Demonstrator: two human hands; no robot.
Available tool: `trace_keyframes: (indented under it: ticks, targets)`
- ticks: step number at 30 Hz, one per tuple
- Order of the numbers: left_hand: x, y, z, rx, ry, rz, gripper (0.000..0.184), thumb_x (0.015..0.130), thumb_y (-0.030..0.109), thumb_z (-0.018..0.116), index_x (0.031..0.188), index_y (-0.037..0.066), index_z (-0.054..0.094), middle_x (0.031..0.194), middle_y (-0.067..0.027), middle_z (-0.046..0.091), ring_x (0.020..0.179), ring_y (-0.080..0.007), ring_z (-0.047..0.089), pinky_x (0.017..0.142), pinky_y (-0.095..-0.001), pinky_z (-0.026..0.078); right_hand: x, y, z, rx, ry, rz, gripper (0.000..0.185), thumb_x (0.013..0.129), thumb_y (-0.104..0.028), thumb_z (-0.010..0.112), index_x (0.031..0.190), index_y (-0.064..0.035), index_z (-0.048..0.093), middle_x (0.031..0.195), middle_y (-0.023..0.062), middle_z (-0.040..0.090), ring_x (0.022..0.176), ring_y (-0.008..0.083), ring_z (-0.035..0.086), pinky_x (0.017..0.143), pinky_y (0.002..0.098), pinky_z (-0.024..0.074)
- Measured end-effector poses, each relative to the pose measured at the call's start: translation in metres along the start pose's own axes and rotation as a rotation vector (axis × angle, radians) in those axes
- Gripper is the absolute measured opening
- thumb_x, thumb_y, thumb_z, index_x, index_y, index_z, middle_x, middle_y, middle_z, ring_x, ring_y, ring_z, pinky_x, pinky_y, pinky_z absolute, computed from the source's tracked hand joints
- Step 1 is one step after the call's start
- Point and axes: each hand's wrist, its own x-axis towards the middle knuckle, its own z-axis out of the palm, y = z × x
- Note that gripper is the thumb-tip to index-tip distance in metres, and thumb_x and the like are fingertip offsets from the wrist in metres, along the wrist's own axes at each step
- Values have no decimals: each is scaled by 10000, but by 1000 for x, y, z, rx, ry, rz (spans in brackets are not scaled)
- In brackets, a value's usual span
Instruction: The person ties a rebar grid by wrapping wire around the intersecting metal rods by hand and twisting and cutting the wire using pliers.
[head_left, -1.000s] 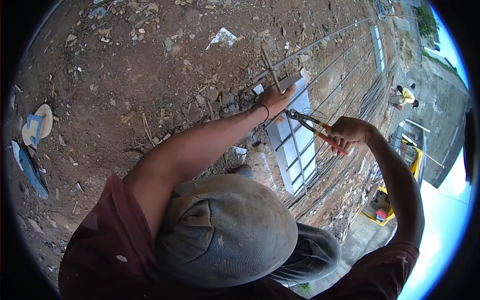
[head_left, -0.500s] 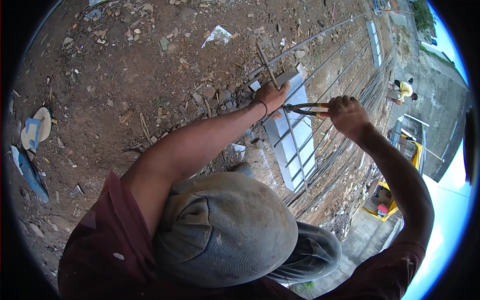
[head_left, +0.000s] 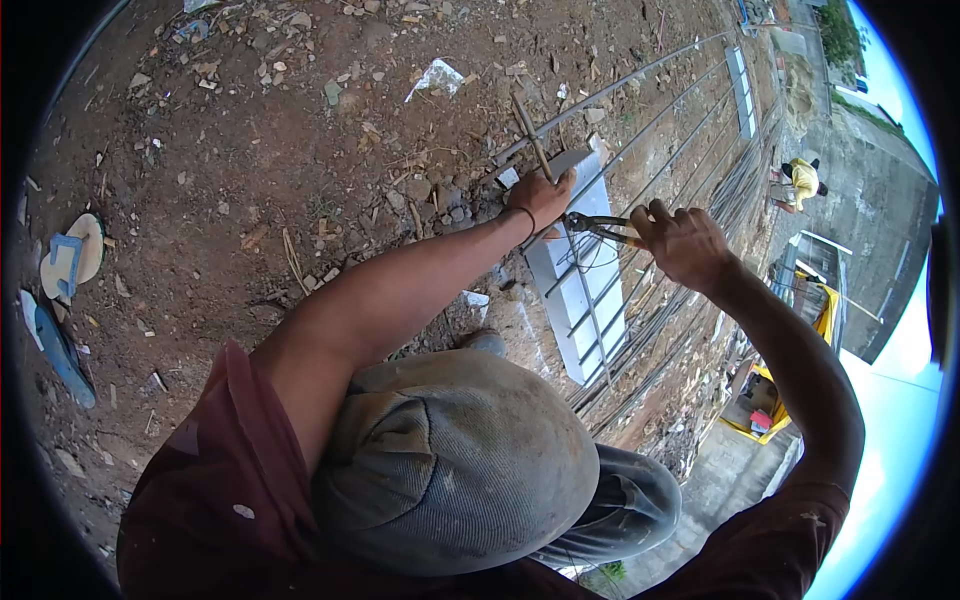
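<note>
My left hand [head_left: 543,199] is closed around a rusty steel rebar [head_left: 531,135] that crosses several long bars. In my right hand [head_left: 684,243] are the handles of metal pincers [head_left: 577,222]. The pincer jaws meet the bars right beside my left fingers; whether they grip the wire there I cannot tell. A thin loop of wire [head_left: 602,262] hangs just below the jaws. Beneath the crossing lies a long pale block [head_left: 592,205] on which the bars rest.
Farther along, a second pale block [head_left: 742,92] supports the long bars [head_left: 655,68]. Sandals [head_left: 75,258] lie on the rubble-strewn dirt [head_left: 250,150]. A person in a yellow shirt [head_left: 803,180] bends near a concrete wall [head_left: 880,220]. A yellow-edged container [head_left: 762,405] stands right.
My right hand has moved slightly left along the pincer handles, its fingers looser. The wire loop now shows below the jaws. My left hand keeps its hold on the rebar.
</note>
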Motion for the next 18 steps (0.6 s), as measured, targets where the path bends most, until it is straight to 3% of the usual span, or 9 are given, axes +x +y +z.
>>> trace_keyframes:
  ticks: [1, 3, 5, 7, 8, 9, 12, 15, 18]
  targets:
    - [-6, 3, -1, -24, -8, -13, 796, 962, 701, 522, 860, -84, 605, 725, -155, 680, 615, -294, 743, 487, -368, 638, -2, 1, 3, 4, -4, 1, 338, 1049, -250, 566, 1207, 48, 585, 974, 166, 684, 684, 346, 722, 629, 424, 574]
    - [22, -15, 6, 54, 42, 63, 810, 960, 694, 530, 951, -113, 601, 717, -157, 679, 626, -295, 747, 500, -379, 639, -5, 7, 7, -261, 517, -202, 306, 1060, -241, 548, 1156, 45, 601, 1034, 185, 645, 736, 347, 727, 692, 473, 593]
    - [29, -19, 8, 80, -11, 8, 822, 959, 699, 529, 1122, -106, 579, 775, -159, 690, 648, -323, 751, 510, -419, 639, -6, 2, 11, -251, 366, -135, 317, 1068, -248, 541, 1056, 56, 632, 935, 180, 665, 791, 308, 733, 691, 472, 607]
    - [13, -8, 8, -51, -25, -62, 817, 958, 709, 508, 1056, -94, 624, 819, -182, 705, 729, -347, 759, 524, -433, 646, -2, -6, 9, 306, -274, 124, 390, 1075, -292, 553, 950, 60, 664, 780, 165, 671, 695, 264, 718, 610, 417, 592]
    - [2, -1, 6, -191, -30, -134, 823, 958, 719, 486, 990, -83, 668, 862, -206, 720, 810, -371, 767, 537, -447, 652, -3, -12, -5, 900, -549, 513, 452, 1070, -349, 578, 871, 44, 676, 660, 159, 664, 583, 240, 699, 502, 370, 565]
    - [1, 0, 6, -187, -32, -126, 823, 958, 719, 486, 990, -83, 668, 862, -206, 720, 810, -371, 767, 537, -447, 652, -8, -5, 13, 1469, -683, 643, 487, 1061, -405, 590, 895, 44, 679, 657, 149, 675, 518, 232, 691, 421, 352, 543]
    - [-4, 5, 2, -304, -22, -140, 791, 956, 727, 493, 1117, -35, 633, 839, -185, 676, 640, -396, 726, 507, -472, 641, -28, -1, 60, 1981, -687, 519, 506, 1047, -427, 599, 916, 56, 673, 691, 152, 701, 552, 229, 712, 428, 334, 559]
    - [1, -1, 4, -300, -41, -149, 780, 969, 705, 498, 1110, -50, 635, 866, -206, 693, 648, -401, 734, 522, -472, 646, -43, -35, 90, 2440, -558, 554, 493, 1057, -387, 592, 963, 91, 665, 688, 162, 704, 553, 252, 724, 451, 344, 593]
    - [-5, 5, 3, -189, -8, -98, 791, 983, 692, 487, 1086, -77, 639, 905, -233, 708, 687, -410, 750, 533, -464, 649, -46, -53, 89, 2512, -463, 428, 453, 1069, -320, 578, 1059, 130, 635, 769, 247, 723, 630, 302, 756, 526, 387, 644]
